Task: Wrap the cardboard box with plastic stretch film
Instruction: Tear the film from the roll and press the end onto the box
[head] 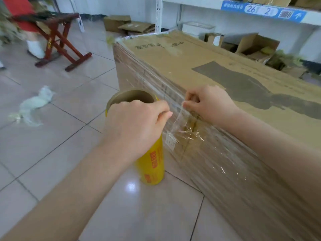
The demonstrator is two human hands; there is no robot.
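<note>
Simply, film strip (pixel 182 121) between right fingers (pixel 189 103).

- One large cardboard box (pixel 208 75) was in view.
- One yellow roll of stretch film (pixel 152 159) was counted.
- One loose strip of film (pixel 180 122) was seen.
- Two bare hands appeared: the left hand (pixel 133 124) and the right hand (pixel 210 103).
- One red wooden stool (pixel 64 40) was present.
- One crumpled wad of plastic (pixel 33 105) was visible.
- One blue shelf label (pixel 264 11) showed.
- The smaller boxes (pixel 114 23) behind were too jumbled for an exact count.
</note>
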